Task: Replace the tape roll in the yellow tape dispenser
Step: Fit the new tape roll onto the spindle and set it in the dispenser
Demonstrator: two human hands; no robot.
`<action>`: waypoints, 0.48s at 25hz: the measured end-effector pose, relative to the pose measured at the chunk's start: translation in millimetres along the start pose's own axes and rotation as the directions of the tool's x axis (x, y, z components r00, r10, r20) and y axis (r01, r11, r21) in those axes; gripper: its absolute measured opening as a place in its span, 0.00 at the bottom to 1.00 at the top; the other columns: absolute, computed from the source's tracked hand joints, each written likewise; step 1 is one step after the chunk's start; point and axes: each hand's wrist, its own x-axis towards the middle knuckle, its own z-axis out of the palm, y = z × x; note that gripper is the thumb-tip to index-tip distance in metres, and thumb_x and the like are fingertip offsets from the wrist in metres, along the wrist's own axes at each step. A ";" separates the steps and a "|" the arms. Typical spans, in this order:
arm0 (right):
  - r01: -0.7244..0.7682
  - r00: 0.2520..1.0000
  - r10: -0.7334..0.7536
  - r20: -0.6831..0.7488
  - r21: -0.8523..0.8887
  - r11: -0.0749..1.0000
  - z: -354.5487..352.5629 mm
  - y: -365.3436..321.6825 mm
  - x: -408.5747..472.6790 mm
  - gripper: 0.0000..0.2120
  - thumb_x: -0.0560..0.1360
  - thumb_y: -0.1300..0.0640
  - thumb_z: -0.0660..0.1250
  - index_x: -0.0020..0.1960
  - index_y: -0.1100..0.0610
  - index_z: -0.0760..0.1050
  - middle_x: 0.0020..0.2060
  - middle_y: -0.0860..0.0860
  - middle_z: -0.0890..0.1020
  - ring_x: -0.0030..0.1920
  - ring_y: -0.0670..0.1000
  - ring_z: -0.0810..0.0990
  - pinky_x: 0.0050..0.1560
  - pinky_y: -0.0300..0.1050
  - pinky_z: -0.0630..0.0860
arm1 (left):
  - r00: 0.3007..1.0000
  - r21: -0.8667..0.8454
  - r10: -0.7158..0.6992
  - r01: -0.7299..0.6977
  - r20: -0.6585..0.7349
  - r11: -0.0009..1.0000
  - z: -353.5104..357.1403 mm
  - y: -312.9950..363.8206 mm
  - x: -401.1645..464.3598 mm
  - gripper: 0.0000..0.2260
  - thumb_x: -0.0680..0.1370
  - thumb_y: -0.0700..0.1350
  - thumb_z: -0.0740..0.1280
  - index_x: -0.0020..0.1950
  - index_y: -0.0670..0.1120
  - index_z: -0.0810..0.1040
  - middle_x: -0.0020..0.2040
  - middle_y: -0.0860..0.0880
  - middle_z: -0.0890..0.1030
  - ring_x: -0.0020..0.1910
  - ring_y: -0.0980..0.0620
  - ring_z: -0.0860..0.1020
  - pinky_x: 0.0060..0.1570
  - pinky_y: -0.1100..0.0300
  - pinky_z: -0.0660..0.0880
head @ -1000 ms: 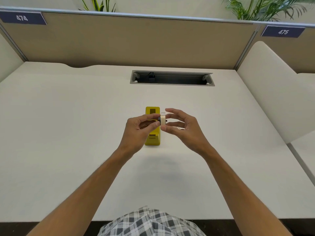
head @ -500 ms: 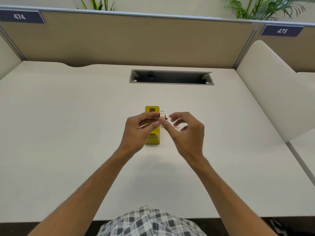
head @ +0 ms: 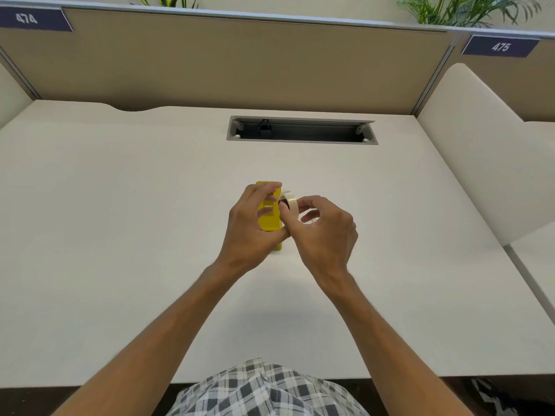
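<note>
Tape roll, pale w/ a dark core, is up off the desk, just right of the yellow tape dispenser and near its far end, tilted so the dark core faces left. Right hand pinches the roll: thumb on the near-left side by the core, curled fingers behind it on the right. Left hand sits over the dispenser, fingers bent above its top w/ yellow showing in the gap btwn fingers and palm; can't tell if it really grips the body or just hovers on it. Both thumbs meet or nearly meet at the dispenser's right edge. Dispenser stands lengthwise, near end toward the person, approx mid-desk. Room: wide bare desk surface left, right and nearer the person; front edge well apart from the hands. Cable slot lies farther back, well apart, w/ the partition wall behind it. A rounded side divider bounds the desk on the right. Number tags 474 and 475 sit on the wall tops.
</note>
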 end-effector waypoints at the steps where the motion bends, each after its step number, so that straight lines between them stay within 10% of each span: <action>1: 0.009 1.000 -0.009 0.000 -0.007 1.000 0.9 0.2 -0.6 0.11 0.68 0.40 0.72 0.39 0.47 0.79 0.35 0.40 0.83 0.35 0.41 0.80 0.35 0.37 0.69 | 1.000 0.011 -0.003 0.003 0.013 1.000 0.3 -0.9 1.2 0.25 0.68 0.42 0.75 0.65 0.46 0.75 0.58 0.50 0.78 0.56 0.55 0.78 0.55 0.62 0.77; 12: -0.002 1.000 0.001 -0.007 -0.109 0.994 7.7 7.2 -1.2 0.11 0.66 0.42 0.72 0.40 0.49 0.81 0.36 0.43 0.84 0.34 0.45 0.81 0.34 0.39 0.70 | 1.000 -0.011 -0.014 0.014 0.025 1.000 4.7 -12.6 4.8 0.20 0.69 0.38 0.76 0.60 0.46 0.79 0.52 0.56 0.81 0.53 0.57 0.80 0.55 0.62 0.78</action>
